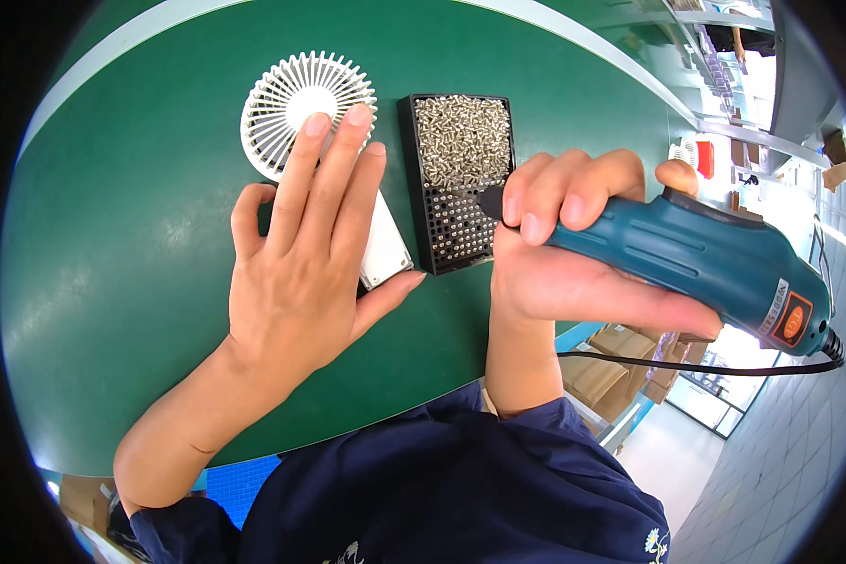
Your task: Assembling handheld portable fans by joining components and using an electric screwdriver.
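Observation:
A white handheld fan (271,117) lies on the green table, its round ribbed grille at the far end. My left hand (296,235) holds it from above, three fingers reaching over the grille and the thumb by the handle's near end. Most of the handle is hidden under the palm. In my right hand (573,207) is a teal electric screwdriver (677,249), tilted, its dark nose over the right side of a black screw tray (410,160). Loose silver screws (465,136) heap in the tray's far half; others stand in holes in the near half. The bit tip cannot be made out.
The green table (141,273) has a pale edge strip. A black cord (705,367) runs from the screwdriver's back end, below my right forearm. Cardboard boxes (597,371) stand beyond the table at right. Farther off are shelving and a red object (705,160).

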The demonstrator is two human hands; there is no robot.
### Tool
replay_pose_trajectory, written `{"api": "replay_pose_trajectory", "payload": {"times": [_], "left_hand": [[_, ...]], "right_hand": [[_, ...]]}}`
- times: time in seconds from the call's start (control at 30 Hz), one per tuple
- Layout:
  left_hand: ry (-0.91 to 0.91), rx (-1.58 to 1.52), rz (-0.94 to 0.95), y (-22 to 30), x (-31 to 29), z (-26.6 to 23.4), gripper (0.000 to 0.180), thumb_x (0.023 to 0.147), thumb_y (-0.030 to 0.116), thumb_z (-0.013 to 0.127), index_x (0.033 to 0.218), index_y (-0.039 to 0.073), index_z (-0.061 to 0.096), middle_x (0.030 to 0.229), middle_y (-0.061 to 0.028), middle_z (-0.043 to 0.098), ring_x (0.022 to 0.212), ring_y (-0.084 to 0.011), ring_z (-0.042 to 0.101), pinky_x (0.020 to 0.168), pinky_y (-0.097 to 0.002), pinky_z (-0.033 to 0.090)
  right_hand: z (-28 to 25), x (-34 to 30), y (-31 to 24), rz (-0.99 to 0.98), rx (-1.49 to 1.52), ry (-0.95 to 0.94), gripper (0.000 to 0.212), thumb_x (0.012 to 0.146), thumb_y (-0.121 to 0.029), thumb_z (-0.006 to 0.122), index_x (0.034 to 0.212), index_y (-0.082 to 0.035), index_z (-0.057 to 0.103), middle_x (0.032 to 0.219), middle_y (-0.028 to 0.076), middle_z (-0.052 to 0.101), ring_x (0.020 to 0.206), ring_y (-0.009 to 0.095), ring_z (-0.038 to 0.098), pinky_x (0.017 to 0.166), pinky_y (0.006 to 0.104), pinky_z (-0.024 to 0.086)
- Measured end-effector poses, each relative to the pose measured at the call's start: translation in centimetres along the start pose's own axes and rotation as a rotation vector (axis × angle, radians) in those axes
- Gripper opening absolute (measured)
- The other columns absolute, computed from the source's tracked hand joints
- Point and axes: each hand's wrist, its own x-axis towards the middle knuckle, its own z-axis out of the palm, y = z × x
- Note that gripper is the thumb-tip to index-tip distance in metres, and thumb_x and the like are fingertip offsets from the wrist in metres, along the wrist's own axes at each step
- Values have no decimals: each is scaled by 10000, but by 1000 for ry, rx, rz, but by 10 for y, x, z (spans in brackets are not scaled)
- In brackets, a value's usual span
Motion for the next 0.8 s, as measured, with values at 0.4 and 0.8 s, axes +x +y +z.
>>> {"api": "replay_pose_trajectory", "payload": {"times": [0.4,0.8], "left_hand": [[7,-3,0,1,0,0,940,748,476,772,1447,-31,404,1605,-181,305,1489,-363,267,1036,-466,305],[12,9,-1,-1,-3,-1,936,765,507,750,1453,-29,410,1606,-176,309,1492,-345,267,1037,-464,312]], "right_hand": [[-3,4,2,8,-14,-69,1079,674,-1012,252,1306,-174,500,704,33,500,433,158,444,418,324,401],[15,1,-28,30,107,-22,850,845,-833,476,1285,-106,451,791,53,525,519,165,486,481,323,414]]}}
